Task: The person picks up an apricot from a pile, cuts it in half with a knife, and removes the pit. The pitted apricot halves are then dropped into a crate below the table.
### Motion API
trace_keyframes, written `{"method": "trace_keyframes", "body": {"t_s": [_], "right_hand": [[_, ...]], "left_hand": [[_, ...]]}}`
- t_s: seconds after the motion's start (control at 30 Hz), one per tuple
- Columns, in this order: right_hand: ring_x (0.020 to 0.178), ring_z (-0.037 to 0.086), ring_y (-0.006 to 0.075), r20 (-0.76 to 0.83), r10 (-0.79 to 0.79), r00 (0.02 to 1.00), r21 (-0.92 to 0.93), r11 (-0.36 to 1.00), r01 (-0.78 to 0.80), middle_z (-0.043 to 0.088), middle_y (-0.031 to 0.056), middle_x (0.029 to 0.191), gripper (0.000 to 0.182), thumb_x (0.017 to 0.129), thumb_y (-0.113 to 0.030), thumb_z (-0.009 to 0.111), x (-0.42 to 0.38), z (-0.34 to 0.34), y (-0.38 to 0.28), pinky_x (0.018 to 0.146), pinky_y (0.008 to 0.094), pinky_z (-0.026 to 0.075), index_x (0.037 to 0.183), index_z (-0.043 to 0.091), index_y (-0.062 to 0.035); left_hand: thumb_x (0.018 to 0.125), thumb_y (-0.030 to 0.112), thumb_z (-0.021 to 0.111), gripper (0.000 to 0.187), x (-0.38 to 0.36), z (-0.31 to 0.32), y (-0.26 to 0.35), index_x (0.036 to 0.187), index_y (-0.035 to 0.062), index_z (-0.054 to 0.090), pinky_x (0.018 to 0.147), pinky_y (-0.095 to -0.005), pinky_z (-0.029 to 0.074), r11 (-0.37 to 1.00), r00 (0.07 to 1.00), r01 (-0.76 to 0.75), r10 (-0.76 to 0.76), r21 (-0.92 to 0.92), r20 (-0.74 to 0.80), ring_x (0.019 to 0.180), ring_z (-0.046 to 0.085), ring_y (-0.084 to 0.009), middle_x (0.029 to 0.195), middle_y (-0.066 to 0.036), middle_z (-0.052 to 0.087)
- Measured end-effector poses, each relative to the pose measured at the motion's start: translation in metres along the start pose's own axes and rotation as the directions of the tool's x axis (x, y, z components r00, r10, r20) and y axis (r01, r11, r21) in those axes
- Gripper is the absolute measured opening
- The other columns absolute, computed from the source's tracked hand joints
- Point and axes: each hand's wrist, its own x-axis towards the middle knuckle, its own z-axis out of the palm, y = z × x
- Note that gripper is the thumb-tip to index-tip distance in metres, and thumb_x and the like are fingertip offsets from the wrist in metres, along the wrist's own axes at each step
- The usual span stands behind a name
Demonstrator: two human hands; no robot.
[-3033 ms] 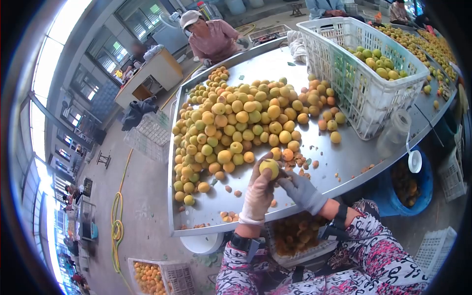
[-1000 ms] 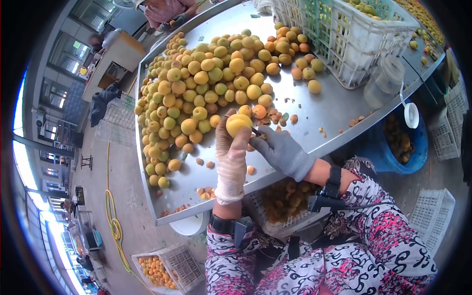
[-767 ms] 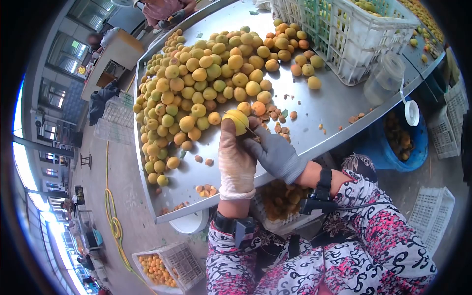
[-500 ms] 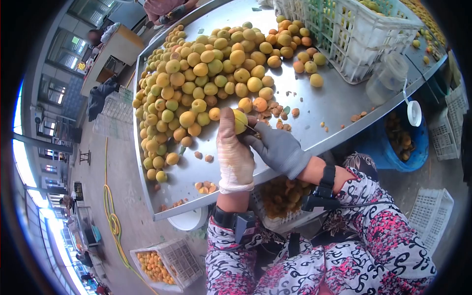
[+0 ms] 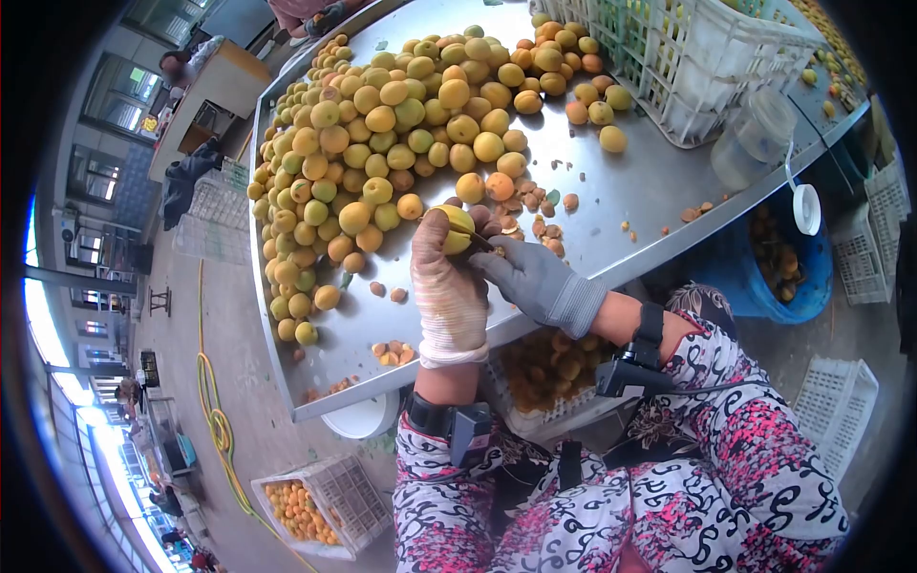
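Observation:
My left hand (image 5: 447, 291), in a stained white glove, is closed around a yellow-green fruit (image 5: 453, 227) above the metal table (image 5: 630, 210). A dark line shows across the fruit's skin. My right hand (image 5: 540, 282), in a grey glove, is closed on a thin dark tool (image 5: 482, 243) whose tip meets the fruit; most of the tool is hidden by the fingers. A large heap of yellow and orange fruit (image 5: 382, 143) lies beyond my hands. Small brown pieces (image 5: 530, 202) are scattered just past my right hand.
A white crate (image 5: 669, 72) and a clear plastic jar (image 5: 753, 143) stand on the table's right side. Below its edge are a blue bucket (image 5: 731, 282) and a crate of fruit pieces (image 5: 544, 382). Another crate (image 5: 349, 506) holds orange fruit at lower left. A co-worker's hand (image 5: 327, 17) shows at the top.
A dark line now shows across the fruit, which looks turned in my left hand. Both hands have shifted slightly left in the view, and the table and heap have shifted slightly too.

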Motion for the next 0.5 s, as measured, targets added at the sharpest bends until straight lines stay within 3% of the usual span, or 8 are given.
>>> {"method": "trace_keyframes", "body": {"t_s": [0.17, 0.27, 0.43, 0.5], "right_hand": [[0.078, 0.062, 0.0391, -0.022, 0.056, 0.998, -0.126, 0.990, -0.058, 0.063, 0.0222, 0.080, 0.038, 0.093, -0.039, 0.049, -0.008, 0.000, -0.005, 0.068, 0.0440, 0.048, 0.106, 0.053, -0.0037], [0.078, 0.061, 0.0404, -0.056, 0.069, 0.996, -0.175, 0.981, -0.078, 0.063, 0.0224, 0.081, 0.039, 0.093, -0.042, 0.048, -0.004, -0.009, -0.020, 0.066, 0.0468, 0.048, 0.112, 0.054, -0.0079], [0.081, 0.062, 0.0394, 0.035, 0.172, 0.985, -0.247, 0.956, -0.158, 0.064, 0.0220, 0.085, 0.045, 0.093, -0.045, 0.047, -0.001, -0.013, -0.029, 0.070, 0.0462, 0.049, 0.118, 0.053, -0.0071], [0.082, 0.062, 0.0393, 0.009, 0.175, 0.985, -0.170, 0.971, -0.171, 0.064, 0.0224, 0.087, 0.048, 0.093, -0.045, 0.047, 0.001, -0.008, -0.025, 0.070, 0.0458, 0.049, 0.120, 0.052, -0.0060]], "left_hand": [[0.086, 0.037, 0.062, 0.050, 0.002, -0.006, 0.005, 0.115, -0.0013, 0.049, 0.083, -0.0353, 0.048, 1.000, 0.991, 0.031, -0.030, -0.002, 0.129, 0.090, 0.058, -0.0256, 0.099, -0.014, 0.059], [0.091, 0.030, 0.055, 0.029, 0.000, -0.004, 0.009, 0.103, 0.0037, 0.057, 0.074, -0.0292, 0.047, 0.991, 0.998, -0.041, 0.033, 0.130, 0.061, 0.083, 0.057, -0.0139, 0.090, -0.004, 0.060], [0.090, 0.030, 0.059, 0.033, -0.009, 0.001, 0.017, 0.107, 0.0013, 0.055, 0.077, -0.0262, 0.044, 0.981, 0.993, -0.102, 0.090, 0.165, 0.081, 0.082, 0.054, -0.0122, 0.093, -0.004, 0.056], [0.090, 0.029, 0.059, 0.036, -0.007, 0.000, 0.012, 0.111, 0.0002, 0.053, 0.076, -0.0262, 0.045, 0.970, 0.987, -0.161, 0.152, 0.184, 0.057, 0.083, 0.055, -0.0124, 0.093, -0.005, 0.056]]}}
